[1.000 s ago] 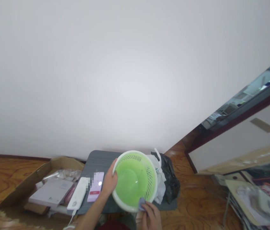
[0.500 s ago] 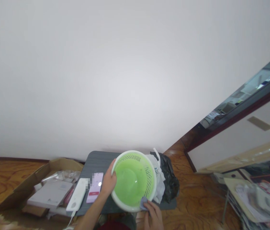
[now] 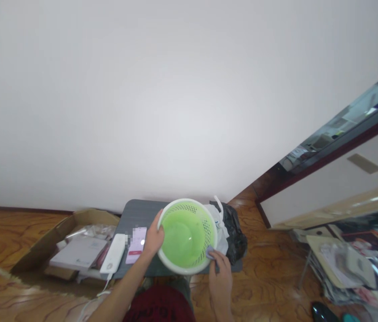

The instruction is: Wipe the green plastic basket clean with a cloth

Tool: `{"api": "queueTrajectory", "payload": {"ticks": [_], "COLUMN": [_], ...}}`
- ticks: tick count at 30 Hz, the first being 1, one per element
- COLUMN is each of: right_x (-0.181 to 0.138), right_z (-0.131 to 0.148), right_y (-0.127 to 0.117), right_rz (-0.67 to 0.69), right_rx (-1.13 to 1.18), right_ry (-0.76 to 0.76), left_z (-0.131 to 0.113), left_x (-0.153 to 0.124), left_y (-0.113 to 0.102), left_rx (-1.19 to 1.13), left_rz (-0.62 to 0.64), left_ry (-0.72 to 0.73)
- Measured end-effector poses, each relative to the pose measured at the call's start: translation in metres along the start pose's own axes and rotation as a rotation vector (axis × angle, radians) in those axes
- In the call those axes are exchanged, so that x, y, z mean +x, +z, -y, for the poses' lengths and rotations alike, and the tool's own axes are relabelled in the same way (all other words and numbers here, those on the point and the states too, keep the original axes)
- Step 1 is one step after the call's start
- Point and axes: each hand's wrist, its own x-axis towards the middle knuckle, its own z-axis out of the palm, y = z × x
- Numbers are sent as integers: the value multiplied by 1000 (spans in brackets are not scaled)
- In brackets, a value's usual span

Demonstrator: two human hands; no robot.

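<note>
A round green plastic basket (image 3: 180,237) with a white rim and perforated sides is tilted so its inside faces me, over a dark grey table (image 3: 137,214). My left hand (image 3: 154,236) grips its rim on the left, the thumb inside and the other fingers hidden behind. At the lower right of the rim, my right hand (image 3: 220,268) pinches a small bluish-grey cloth (image 3: 210,252) against the basket's edge. Behind the basket's right side sit a white plastic bag (image 3: 221,230) and a black plastic bag (image 3: 236,237).
A phone (image 3: 136,246) with a lit screen and a white power strip (image 3: 113,254) lie at the table's left. Beside it, a cardboard box (image 3: 38,248) holds packages. At the right, a small stand (image 3: 329,257) carries clutter. A white wall rises behind.
My right hand has moved the cloth up along the rim, toward the basket's right side. My left hand keeps its hold. The whole view has shifted, so the table appears higher.
</note>
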Motion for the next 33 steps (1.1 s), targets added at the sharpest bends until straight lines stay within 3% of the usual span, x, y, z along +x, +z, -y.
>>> {"api": "queueTrajectory", "payload": {"ticks": [4,8,11,19,28,33], "right_x": [-21,-38,-30,17,-27,-9], "right_z": [13,35,37,9,38,25], "right_y": [-2,-6,-9,-11,-11,-10], "right_rz": [79,147,155,66,154,114], "right_rx": [-9,18,31,7,53,30], "right_ry": [-70,-40,-25,27,11,2], "left_z": [-4,-6,-5,-2,-4,-5], "left_x": [-2,-2,-1,1,1,1], "left_y": [0,1,3,3,4,3], "left_rx": [-12,-3,6,28,31,43], "left_rz": [0,-6,5,2,2,5], "left_ry": [25,48,56,62,62,49]}}
